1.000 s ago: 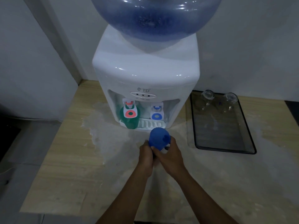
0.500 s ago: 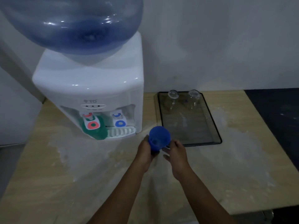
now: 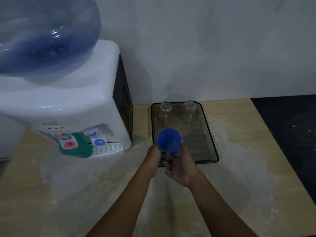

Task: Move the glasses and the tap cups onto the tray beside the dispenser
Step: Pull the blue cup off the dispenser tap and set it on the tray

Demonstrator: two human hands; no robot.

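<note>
A blue cup [image 3: 169, 141] is held upright over the near left corner of the clear, black-rimmed tray [image 3: 207, 132]. My left hand [image 3: 153, 156] grips its left side and my right hand [image 3: 179, 165] cups it from below and the right. Two clear glasses [image 3: 165, 108] [image 3: 189, 106] stand upside down at the tray's far end. A green cup [image 3: 78, 147] sits under the red tap of the white dispenser [image 3: 71, 103], to the left of the tray.
The large blue water bottle [image 3: 42, 36] sits on top of the dispenser. The wooden counter [image 3: 239, 168] has pale smeared patches. A dark surface [image 3: 290, 134] borders the counter on the right, and a grey wall stands behind.
Both hands have carried the blue cup to the right, from in front of the dispenser to above the tray's near left corner. The view has turned right.
</note>
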